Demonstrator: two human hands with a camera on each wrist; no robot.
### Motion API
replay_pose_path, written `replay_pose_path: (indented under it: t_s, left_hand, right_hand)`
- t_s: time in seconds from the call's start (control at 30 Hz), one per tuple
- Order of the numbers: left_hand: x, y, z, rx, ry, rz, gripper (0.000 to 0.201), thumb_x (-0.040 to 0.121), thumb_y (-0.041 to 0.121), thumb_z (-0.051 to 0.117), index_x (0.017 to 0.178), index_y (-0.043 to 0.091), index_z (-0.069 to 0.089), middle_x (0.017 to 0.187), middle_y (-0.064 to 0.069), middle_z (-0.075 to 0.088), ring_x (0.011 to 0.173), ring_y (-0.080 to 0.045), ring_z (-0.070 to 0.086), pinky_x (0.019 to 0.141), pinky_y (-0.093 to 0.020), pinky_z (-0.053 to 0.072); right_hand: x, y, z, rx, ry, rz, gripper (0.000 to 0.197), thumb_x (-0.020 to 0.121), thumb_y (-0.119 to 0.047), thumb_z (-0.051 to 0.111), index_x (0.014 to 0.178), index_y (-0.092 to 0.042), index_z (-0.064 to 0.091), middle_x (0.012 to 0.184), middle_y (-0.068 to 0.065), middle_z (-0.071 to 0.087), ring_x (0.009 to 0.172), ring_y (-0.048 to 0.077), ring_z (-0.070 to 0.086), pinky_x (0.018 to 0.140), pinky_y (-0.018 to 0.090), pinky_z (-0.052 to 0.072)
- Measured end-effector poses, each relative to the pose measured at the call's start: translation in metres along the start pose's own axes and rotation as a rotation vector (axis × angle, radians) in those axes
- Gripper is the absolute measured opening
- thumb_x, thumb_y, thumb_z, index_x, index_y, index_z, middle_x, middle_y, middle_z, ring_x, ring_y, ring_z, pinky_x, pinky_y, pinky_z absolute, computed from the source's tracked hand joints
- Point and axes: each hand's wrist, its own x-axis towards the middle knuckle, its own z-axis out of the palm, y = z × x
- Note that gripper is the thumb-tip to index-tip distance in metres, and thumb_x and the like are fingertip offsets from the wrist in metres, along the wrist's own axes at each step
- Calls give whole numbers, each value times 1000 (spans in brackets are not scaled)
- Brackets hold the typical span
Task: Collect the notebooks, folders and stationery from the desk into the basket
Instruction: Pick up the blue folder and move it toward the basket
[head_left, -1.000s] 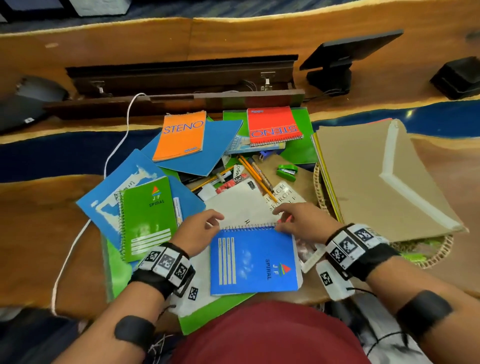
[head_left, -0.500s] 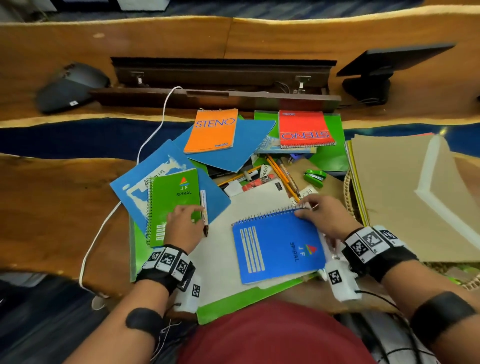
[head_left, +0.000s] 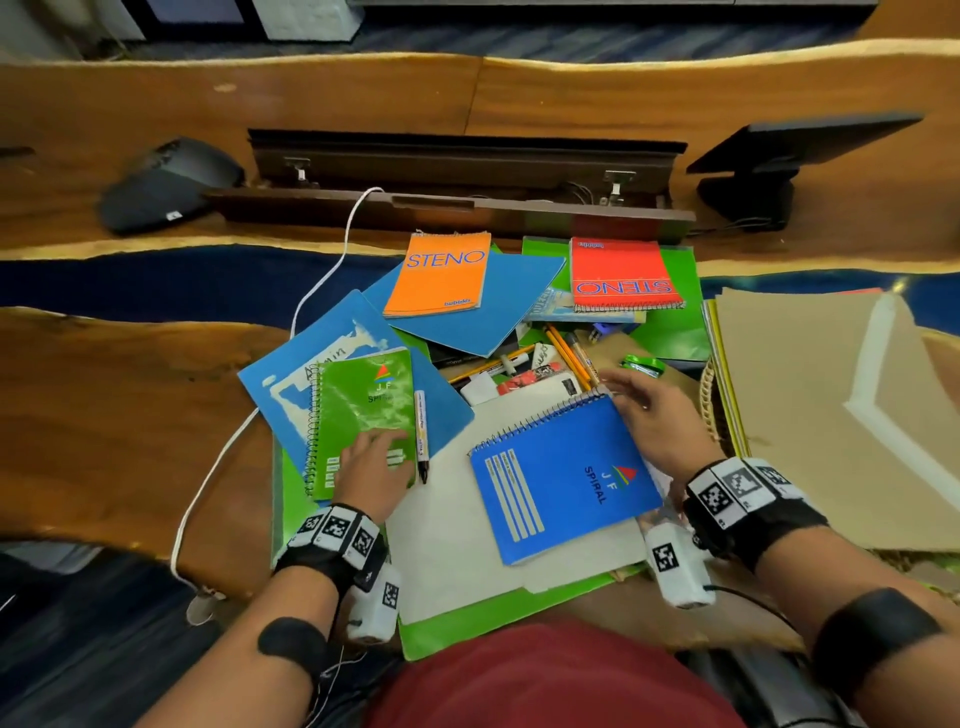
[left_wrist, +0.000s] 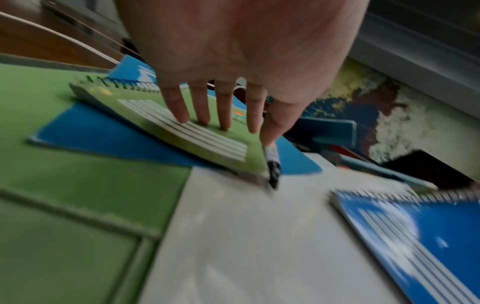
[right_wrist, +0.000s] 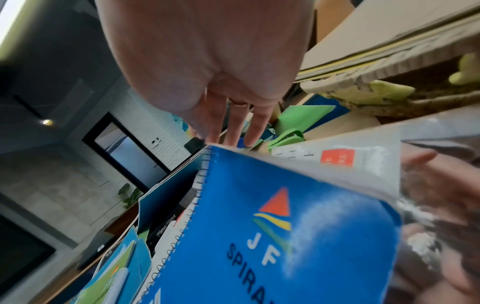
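My left hand (head_left: 382, 447) lies flat on the lower part of the green spiral notebook (head_left: 358, 400), fingers straight (left_wrist: 223, 121). Its thumb touches a white marker with a black cap (head_left: 421, 431) along the notebook's right edge. My right hand (head_left: 631, 395) has straight fingers (right_wrist: 233, 131) reaching over the top right corner of the blue spiral notebook (head_left: 561, 478), which lies askew on a grey folder (head_left: 457, 551). The wicker basket (head_left: 707, 395) stands at the right, mostly hidden under a big brown folder (head_left: 810, 405).
Behind the hands lie an orange steno pad (head_left: 441, 275), a red steno pad (head_left: 621, 275), blue folders, pencils (head_left: 569, 356) and a green stapler (head_left: 644, 365). A white cable (head_left: 322, 280) runs along the left. A monitor (head_left: 769, 156) stands back right.
My left hand moved from the blue notebook's left edge onto the green notebook beside the marker. The blue notebook has turned clockwise under my right hand. My view shifted left.
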Motion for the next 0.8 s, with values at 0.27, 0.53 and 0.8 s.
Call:
replay_pose_path:
  t_s: [0.27, 0.53, 0.8]
  left_hand:
    - [23, -33, -32, -21, 166, -440, 66, 89, 40, 63, 145, 20, 33, 153, -18, 20, 139, -38, 20, 112, -54, 23]
    - [52, -38, -46, -68, 122, -537, 80, 83, 32, 74, 147, 18, 27, 144, -25, 29, 133, -43, 26, 106, -51, 32]
    - [57, -41, -37, -194, 125, -582, 98, 67, 27, 88, 146, 26, 29, 139, -20, 27, 122, -46, 40, 104, -50, 39]
  right_hand:
    - [-10, 1, 25, -437, -224, -198, 41, 92, -19, 64, 130, -32, 57, 152, -5, 36, 143, 17, 28, 117, 43, 24]
    - [-17, 1, 45, -806, -437, -190, 60, 84, -23, 70, 137, -41, 46, 162, -8, 5, 149, 18, 1, 116, 45, 19]
    - [-20, 0, 45, -784, -418, -186, 60, 85, -20, 68, 137, -41, 46, 162, -10, 4, 150, 17, 0, 117, 44, 16]
